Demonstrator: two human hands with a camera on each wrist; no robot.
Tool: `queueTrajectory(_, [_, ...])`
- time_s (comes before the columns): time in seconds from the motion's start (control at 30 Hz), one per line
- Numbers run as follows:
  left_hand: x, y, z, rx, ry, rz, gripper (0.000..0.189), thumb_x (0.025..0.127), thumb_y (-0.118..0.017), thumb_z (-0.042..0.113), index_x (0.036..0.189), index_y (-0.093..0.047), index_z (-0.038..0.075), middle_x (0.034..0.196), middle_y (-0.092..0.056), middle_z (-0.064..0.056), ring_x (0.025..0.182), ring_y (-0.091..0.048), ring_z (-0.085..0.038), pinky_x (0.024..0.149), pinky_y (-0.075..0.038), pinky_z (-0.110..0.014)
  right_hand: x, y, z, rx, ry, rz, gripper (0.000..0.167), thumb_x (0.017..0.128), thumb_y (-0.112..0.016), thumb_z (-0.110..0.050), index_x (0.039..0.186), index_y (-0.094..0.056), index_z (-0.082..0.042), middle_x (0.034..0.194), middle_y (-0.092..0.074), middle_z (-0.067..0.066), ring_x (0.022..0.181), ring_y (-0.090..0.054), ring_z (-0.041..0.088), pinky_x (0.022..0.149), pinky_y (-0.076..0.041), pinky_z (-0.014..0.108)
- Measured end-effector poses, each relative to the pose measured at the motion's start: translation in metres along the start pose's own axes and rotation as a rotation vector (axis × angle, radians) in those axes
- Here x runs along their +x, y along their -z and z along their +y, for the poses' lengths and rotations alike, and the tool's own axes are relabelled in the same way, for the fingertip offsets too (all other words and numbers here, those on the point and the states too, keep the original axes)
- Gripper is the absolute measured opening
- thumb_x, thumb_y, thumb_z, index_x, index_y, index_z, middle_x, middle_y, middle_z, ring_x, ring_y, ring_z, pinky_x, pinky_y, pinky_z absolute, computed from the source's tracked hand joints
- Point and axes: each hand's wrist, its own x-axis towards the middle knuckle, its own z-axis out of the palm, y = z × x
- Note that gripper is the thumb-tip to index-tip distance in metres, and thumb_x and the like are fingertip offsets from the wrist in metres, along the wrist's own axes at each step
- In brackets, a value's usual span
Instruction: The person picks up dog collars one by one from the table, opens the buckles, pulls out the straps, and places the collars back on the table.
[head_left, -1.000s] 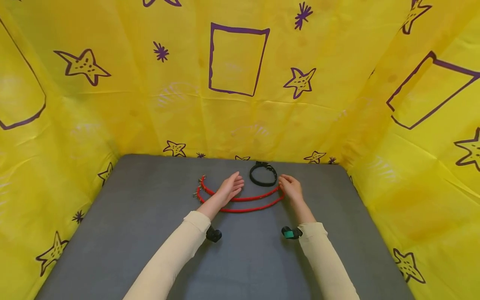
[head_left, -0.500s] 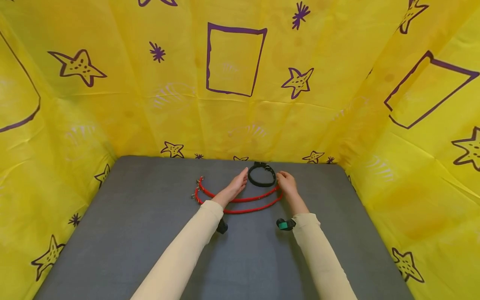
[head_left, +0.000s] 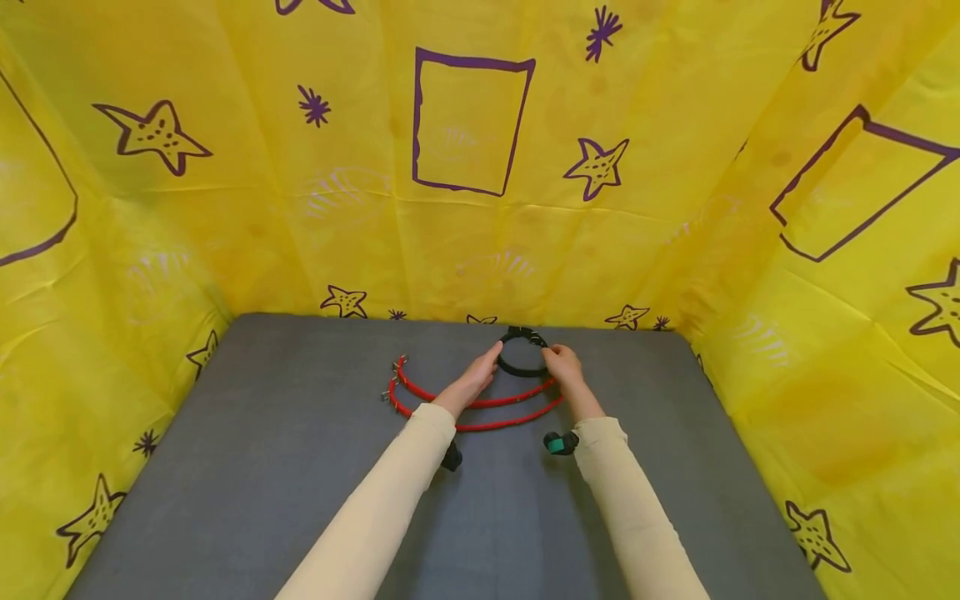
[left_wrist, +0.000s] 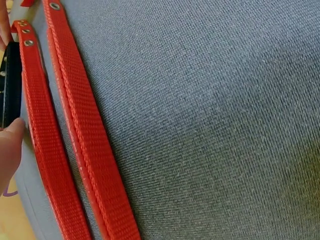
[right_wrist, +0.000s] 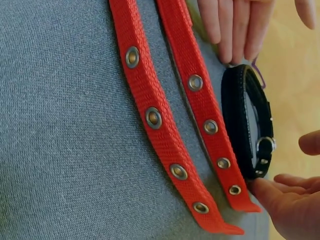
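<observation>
A black dog collar [head_left: 519, 372], buckled into a ring, lies near the back edge of the grey surface. In the head view my left hand [head_left: 476, 379] touches its left side. The left hand's fingers look straight in the right wrist view. My right hand [head_left: 566, 368] is at the collar's right side, with fingertips [right_wrist: 262, 192] against it and another digit held apart. Two red collars [head_left: 510, 402] lie unfastened in curves on the near side, partly under the left forearm. Metal eyelets [right_wrist: 153, 118] line their right ends; buckles [head_left: 392, 390] sit at their left ends.
Yellow cloth walls [head_left: 315, 242] with purple drawings enclose the grey surface [head_left: 247, 467] on the back and both sides. Small dark wrist cameras [head_left: 561, 443] hang under both wrists.
Both hands have moved inward to the black collar, the left hand to the right and the right hand slightly left. The red collars have stayed put.
</observation>
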Motion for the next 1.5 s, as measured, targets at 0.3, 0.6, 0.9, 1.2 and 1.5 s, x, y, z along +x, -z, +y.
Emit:
queueTrajectory(0.3, [0.104,0.028,-0.083,-0.039,-0.049,0.009,0.094,0.092,-0.041,0.070,0.152,-0.027,0.000,0.154,-0.030,-0.020,0.140,-0.034,-0.029,0.111,-0.033,-0.037,-0.003,-0.006,-0.002,0.046,0.013,0.012,0.051,0.098,-0.051,-0.021,0.141,-0.044,0.007,0.140,-0.047,0.026,0.129,-0.043,0.039,0.106,-0.037,0.048])
queueTrajectory(0.6, [0.001,0.006,-0.007,-0.184,0.000,0.070,0.068,0.105,-0.036,0.040,0.147,-0.026,-0.013,0.153,-0.028,-0.028,0.142,-0.028,-0.035,0.115,-0.025,-0.041,-0.006,-0.012,-0.002,0.151,0.041,0.134,0.042,0.092,-0.059,-0.006,0.133,-0.054,0.004,0.129,-0.059,0.022,0.122,-0.051,0.035,0.098,-0.045,0.042])
queueTrajectory(0.9, [-0.009,0.016,-0.019,-0.249,-0.064,0.075,0.072,0.104,-0.038,0.045,0.147,-0.027,-0.012,0.153,-0.028,-0.026,0.142,-0.028,-0.034,0.115,-0.026,-0.039,-0.015,-0.018,0.001,0.230,0.112,0.200,0.037,0.089,-0.065,-0.004,0.126,-0.062,0.000,0.122,-0.065,0.017,0.111,-0.062,0.030,0.090,-0.051,0.040])
queueTrajectory(1.2, [-0.039,0.025,-0.028,-0.426,-0.177,0.067,0.060,0.106,-0.042,0.031,0.147,-0.028,-0.011,0.151,-0.031,-0.029,0.141,-0.030,-0.036,0.114,-0.027,-0.041,-0.044,-0.020,0.000,0.458,0.297,0.185,0.035,0.089,-0.068,0.002,0.123,-0.061,0.005,0.122,-0.063,0.023,0.112,-0.061,0.035,0.085,-0.051,0.020])
queueTrajectory(1.5, [-0.073,0.036,-0.037,-0.520,-0.222,0.132,0.052,0.104,-0.047,0.022,0.144,-0.036,-0.010,0.145,-0.040,-0.029,0.134,-0.042,-0.036,0.107,-0.038,-0.040,-0.081,-0.023,-0.014,0.635,0.435,0.113,0.040,0.087,-0.068,0.008,0.124,-0.055,0.014,0.124,-0.056,0.034,0.114,-0.055,0.046,0.085,-0.050,0.016])
